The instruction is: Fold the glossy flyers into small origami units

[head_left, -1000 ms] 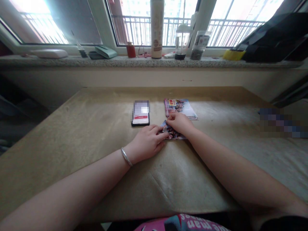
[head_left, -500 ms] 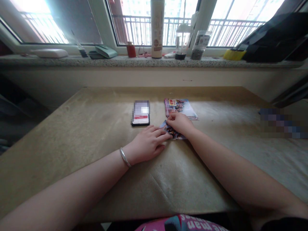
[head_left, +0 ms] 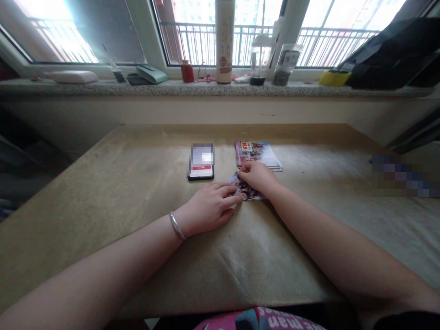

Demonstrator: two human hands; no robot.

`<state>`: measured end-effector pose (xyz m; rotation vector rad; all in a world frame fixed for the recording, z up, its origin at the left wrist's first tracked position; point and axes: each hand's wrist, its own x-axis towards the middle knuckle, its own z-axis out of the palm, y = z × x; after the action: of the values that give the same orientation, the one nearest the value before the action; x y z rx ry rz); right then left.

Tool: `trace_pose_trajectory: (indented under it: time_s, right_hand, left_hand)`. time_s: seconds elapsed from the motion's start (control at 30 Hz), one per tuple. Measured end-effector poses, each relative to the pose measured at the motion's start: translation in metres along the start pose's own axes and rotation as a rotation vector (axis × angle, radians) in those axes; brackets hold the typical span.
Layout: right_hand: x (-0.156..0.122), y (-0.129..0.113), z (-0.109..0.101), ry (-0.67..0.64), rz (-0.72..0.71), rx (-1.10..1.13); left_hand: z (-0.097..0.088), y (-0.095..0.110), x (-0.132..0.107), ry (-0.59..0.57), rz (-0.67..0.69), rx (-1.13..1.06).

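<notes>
A small printed sheet with a colourful picture (head_left: 245, 190) lies on the table in front of me, partly hidden under both hands. My left hand (head_left: 213, 206) rests flat with fingers stretched out, their tips on the sheet's left edge. With thumb and fingers pinched together, my right hand (head_left: 259, 176) grips the sheet's upper part. Just beyond it sits a stack of printed leaflets (head_left: 263, 153) with a yellow-and-red number label. A phone (head_left: 201, 172) with a partly blurred screen lies to the left of the stack.
The table (head_left: 137, 192) has a tan cover. On the stone sill (head_left: 192, 90) stand a tall bottle (head_left: 224, 46), a red bottle (head_left: 187, 72), clear containers (head_left: 282, 68) and a yellow object (head_left: 335, 78). A blurred item (head_left: 402, 176) lies at the right.
My left hand has slid slightly left, uncovering a little more of the sheet. My right hand keeps its pinch in about the same place.
</notes>
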<state>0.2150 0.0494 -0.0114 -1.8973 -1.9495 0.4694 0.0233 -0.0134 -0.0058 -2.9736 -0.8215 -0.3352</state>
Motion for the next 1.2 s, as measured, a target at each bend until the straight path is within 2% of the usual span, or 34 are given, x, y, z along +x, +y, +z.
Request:
trace_pose_trajectory:
  time_s: [0.13,0.27,0.33,0.43,0.57,0.7,0.87,1.2]
  right_hand:
    - [0.0,0.009,-0.001,0.015,-0.086,0.103]
    - [-0.009,0.021,-0.008,-0.098,-0.278,0.237]
    - [-0.019,0.027,-0.014,-0.087,-0.418,0.223]
    - [-0.036,0.035,-0.023,-0.059,-0.71,0.069]
    - [-0.054,0.042,-0.028,-0.02,-0.909,-0.098]
    - [-0.06,0.043,-0.025,0.017,-0.955,-0.183]
    - [-0.06,0.043,-0.02,0.027,-0.939,-0.146]
    - [-0.061,0.04,-0.025,-0.02,-0.952,-0.15]
  left_hand:
    - [0.002,0.0,0.0,0.031,-0.005,-0.002]
    - [0.002,0.0,0.001,0.034,-0.001,-0.013]
    - [0.002,0.0,0.001,0.033,-0.003,-0.021]
    - [0.003,-0.001,0.0,0.036,-0.015,-0.027]
    - [0.005,-0.001,-0.001,0.035,-0.017,-0.029]
    - [0.006,-0.001,0.0,0.035,-0.007,-0.03]
    - [0.006,0.001,0.0,0.051,0.001,-0.032]
    - [0.004,0.002,-0.001,0.019,-0.018,-0.028]
